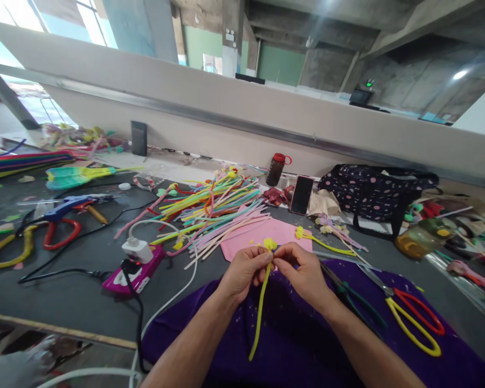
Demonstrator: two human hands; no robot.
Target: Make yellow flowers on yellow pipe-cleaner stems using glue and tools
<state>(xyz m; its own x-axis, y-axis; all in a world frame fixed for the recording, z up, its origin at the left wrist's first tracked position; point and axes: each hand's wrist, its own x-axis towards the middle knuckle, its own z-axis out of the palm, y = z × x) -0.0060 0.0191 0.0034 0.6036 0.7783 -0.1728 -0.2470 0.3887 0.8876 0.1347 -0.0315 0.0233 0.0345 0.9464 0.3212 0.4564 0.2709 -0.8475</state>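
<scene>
Cloth (283,345) of deep purple, flecked with yellow bits, spreads across the bottom of the frame. Above it, at lower centre, the left hand (246,271) and right hand (301,272) pinch a fuzzy yellow pipe-cleaner flower (270,244) just under its ruffled head, stem dangling. Red-and-yellow-handled metal scissors (389,292) lie lower right; a magenta plastic power strip (156,262), its markings unreadable, lower left. Beyond sits a pink sheet (242,240), then multicoloured pipe cleaners (222,202). Far upper right, a green sign (369,83) glows, too small to read.
</scene>
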